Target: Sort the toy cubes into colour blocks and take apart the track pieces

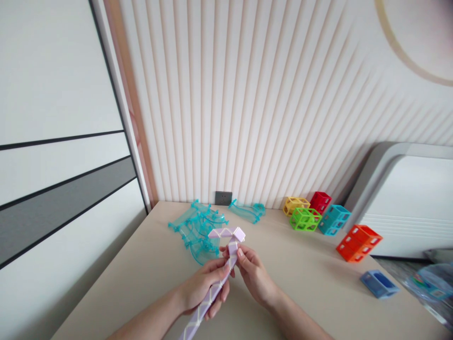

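A lilac twist-snake puzzle (211, 293) with pale seams slants up from the bottom edge between my two hands. Its far end bends sharply to the left, like a hook. My left hand (205, 283) wraps around the straight length, thumb on top. Higher up, just below the bend, my right hand (252, 271) pinches the puzzle between thumb and fingers. Some fingertips are hidden behind the puzzle. Beyond the hooked end lies a pile of translucent teal curved plastic pieces (201, 229).
More teal pieces (247, 211) lie by the wall below a dark socket (223, 198). At right on the table (318, 302) stand yellow (296, 205), green (305, 219), red (320, 202), teal (334, 219), orange (358, 243) and blue (379, 284) open-frame blocks. A clear plastic bag (433, 283) sits beyond the right edge.
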### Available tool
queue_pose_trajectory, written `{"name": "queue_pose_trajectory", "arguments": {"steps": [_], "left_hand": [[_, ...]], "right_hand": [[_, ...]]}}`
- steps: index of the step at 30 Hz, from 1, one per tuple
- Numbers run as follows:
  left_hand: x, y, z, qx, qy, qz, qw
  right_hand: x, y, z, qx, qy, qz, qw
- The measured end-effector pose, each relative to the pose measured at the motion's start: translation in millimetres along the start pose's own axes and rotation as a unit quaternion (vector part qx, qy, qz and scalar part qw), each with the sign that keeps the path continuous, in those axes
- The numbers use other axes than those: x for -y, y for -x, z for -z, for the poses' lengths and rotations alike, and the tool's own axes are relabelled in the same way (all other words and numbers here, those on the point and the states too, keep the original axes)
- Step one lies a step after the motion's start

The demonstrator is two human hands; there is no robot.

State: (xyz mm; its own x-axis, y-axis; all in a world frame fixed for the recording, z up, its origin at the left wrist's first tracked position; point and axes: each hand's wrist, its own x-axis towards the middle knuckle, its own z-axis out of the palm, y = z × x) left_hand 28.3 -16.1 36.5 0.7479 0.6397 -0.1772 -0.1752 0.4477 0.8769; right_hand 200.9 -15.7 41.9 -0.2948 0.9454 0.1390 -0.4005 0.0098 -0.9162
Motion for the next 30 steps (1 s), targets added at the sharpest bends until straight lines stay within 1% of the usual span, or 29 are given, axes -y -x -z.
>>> {"name": "queue_pose_trajectory", "arguments": {"steps": [5,11,15,20,22,24,26,30], "left_hand": [[-1.7,-0.2,0.4,-0.027,-0.031,0.002,0.999],[-0.3,-0.2,1.0,-0.006,-0.027,0.016,0.999],[-1.9,2.1,-1.2,0.004,0.0,0.007,1.0],[-2.6,4.3,-0.4,0.032,0.036,-0.018,0.999],[-0.9,4.5,0.9,0.048,0.047,-0.023,0.997],[1.2,4.6,1.4,0.062,0.057,-0.022,0.996],[2.8,4.8,1.1,0.061,0.067,-0.027,0.995],[2.5,4.4,1.2,0.019,0.071,-0.047,0.996]], "right_hand": [[-0.6,-1.1,3.4,-0.023,0.079,0.028,0.996],[0.8,0.1,-2.6,-0.052,0.077,0.029,0.995],[2.4,1.0,-5.5,-0.058,0.019,0.029,0.998],[5.6,3.4,-9.9,-0.023,-0.116,-0.005,0.993],[5.7,4.7,-11.6,-0.007,-0.151,-0.019,0.988],[5.1,5.4,-12.5,0.006,-0.157,-0.03,0.987],[4.6,4.7,-12.6,0.0,-0.136,-0.034,0.99],[6.1,0.3,-9.1,-0.057,-0.089,-0.029,0.994]]}}
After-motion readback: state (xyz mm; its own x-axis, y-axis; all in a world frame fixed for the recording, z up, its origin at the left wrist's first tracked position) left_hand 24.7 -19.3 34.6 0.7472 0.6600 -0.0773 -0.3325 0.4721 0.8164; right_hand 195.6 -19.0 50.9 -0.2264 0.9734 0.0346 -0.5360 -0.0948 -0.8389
